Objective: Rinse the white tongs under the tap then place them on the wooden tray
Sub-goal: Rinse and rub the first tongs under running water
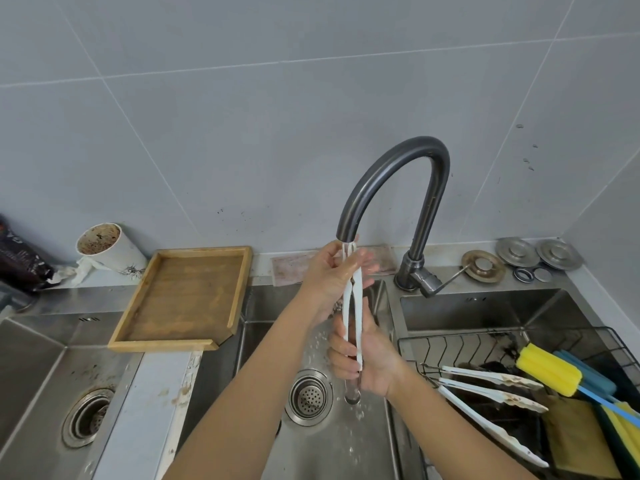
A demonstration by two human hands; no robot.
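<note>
1. My left grip (325,271) pinches the tongs' (355,306) tips under the running tap (391,168).
2. My right grip (367,362) clasps their handle end, upright over the sink (311,445).
3. The tray (183,296) sits on the counter, left.

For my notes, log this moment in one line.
rinsing | white plastic tongs under curved metal tap | left hand, right hand gripping | wooden tray empty
</note>
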